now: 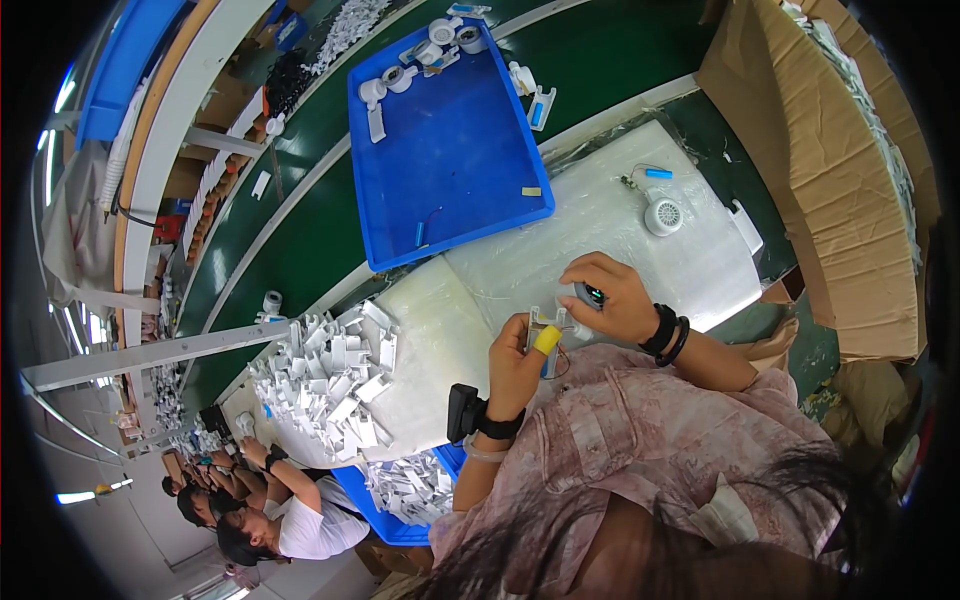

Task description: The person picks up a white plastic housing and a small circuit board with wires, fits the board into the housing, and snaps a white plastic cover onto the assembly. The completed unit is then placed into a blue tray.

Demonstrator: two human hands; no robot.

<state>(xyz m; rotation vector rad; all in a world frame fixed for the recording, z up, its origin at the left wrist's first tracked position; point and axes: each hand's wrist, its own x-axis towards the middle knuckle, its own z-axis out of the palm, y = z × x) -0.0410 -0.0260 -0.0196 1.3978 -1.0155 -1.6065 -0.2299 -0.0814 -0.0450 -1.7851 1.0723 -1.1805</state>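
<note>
Both hands work over the white plastic-covered work surface [420, 325], in front of the torso. Left hand [512, 372], yellow finger cot [547, 340] on thumb, pinches a white plastic shell [534, 322]; blue cylindrical cell [548, 367] and thin wires show just below it. Right hand [622, 305] curls its fingers around a round grey part [591, 295] with a small lit display, right beside the shell; can't tell if the two parts touch. Further out on the same surface: white fan head [663, 216], another blue cell [658, 173] near it. Heap of white shells [335, 375] to the left. Blue tray [445, 160] beyond, assembled units along its far edge. Open cardboard box [775, 130] at right.
</note>
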